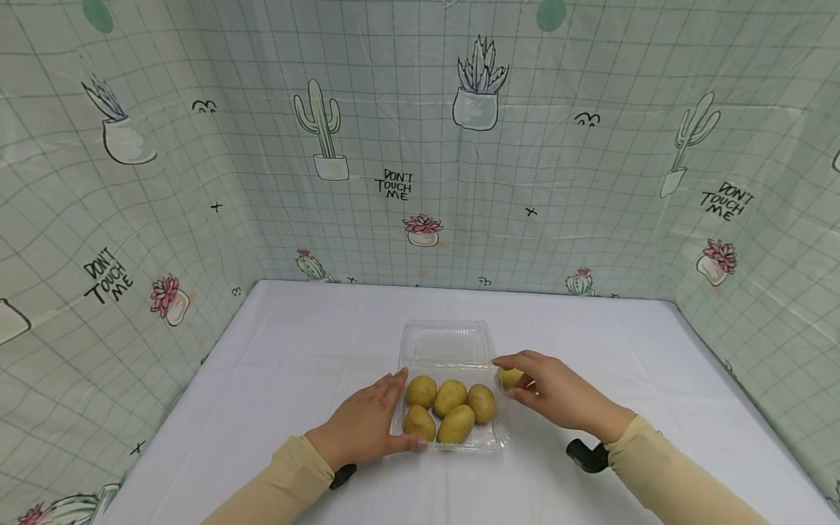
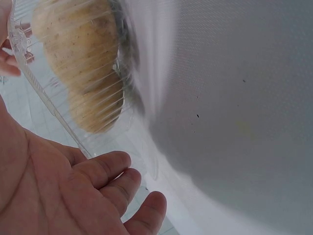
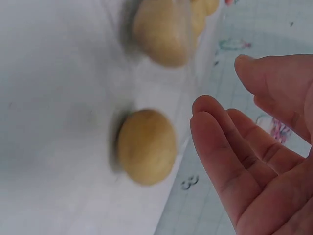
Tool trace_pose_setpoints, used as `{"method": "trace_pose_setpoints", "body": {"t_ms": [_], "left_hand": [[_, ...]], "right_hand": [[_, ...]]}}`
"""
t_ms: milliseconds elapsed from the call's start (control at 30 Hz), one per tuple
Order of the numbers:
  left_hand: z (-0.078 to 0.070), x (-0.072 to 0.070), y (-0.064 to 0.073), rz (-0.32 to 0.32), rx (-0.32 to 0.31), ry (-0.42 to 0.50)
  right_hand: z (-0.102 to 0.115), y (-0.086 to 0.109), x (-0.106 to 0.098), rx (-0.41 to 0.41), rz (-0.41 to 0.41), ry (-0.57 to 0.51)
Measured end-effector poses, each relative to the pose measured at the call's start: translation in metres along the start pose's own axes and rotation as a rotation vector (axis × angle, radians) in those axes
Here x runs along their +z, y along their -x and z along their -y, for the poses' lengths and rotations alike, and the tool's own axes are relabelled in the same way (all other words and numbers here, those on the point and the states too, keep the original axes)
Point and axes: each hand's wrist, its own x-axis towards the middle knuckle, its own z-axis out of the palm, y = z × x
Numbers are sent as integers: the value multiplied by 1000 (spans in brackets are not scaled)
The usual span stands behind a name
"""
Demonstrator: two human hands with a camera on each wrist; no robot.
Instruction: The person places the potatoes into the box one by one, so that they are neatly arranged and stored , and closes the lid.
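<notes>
A clear plastic clamshell container lies on the table with its lid folded back. Several yellow potatoes sit inside it in two rows. My left hand rests against the container's left side, fingers along that edge and thumb at the front left corner. Just outside the right wall lies a single potato, partly hidden by my right hand. The right wrist view shows this loose potato apart from my fingertips, with thumb and fingers spread and nothing between them.
The container's transparent lid lies behind it, flat toward the back. White cloth covers the table. A patterned curtain encloses the back and sides. Dark wrist-worn devices hang beneath both wrists.
</notes>
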Motion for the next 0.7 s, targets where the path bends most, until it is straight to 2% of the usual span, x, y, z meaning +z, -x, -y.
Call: {"method": "trace_pose_setpoints", "body": {"t_ms": [300, 700], "left_hand": [[0, 0, 0, 5, -2, 6], [1, 0, 0, 14, -2, 4]], "right_hand": [[-35, 10, -3, 108, -58, 10], [-54, 5, 3, 178, -36, 2]]}}
